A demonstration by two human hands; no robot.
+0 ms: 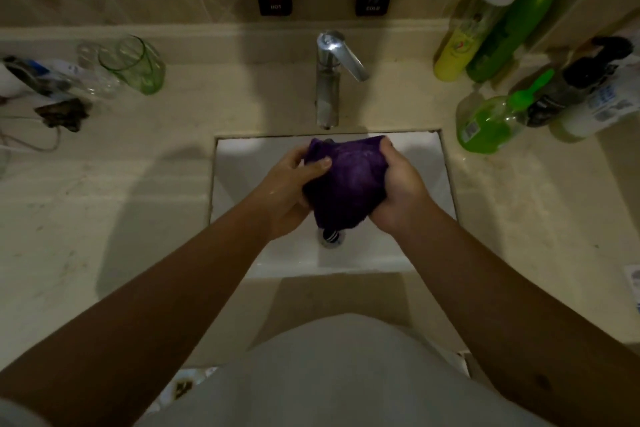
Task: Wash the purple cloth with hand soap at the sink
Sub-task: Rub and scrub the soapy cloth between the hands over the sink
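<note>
Purple cloth (346,180), bunched and dark as if wet, is held over the white sink (429,163) just above the drain (331,237) — the left hand (291,184) and right hand (398,191) each curl their fingers round a side of it. No water runs from the tap (329,80). No lather shows, and the green soap pump bottle (485,125) stands on the surface at far right — soaping, scrubbing and rinsing likely remain.
</note>
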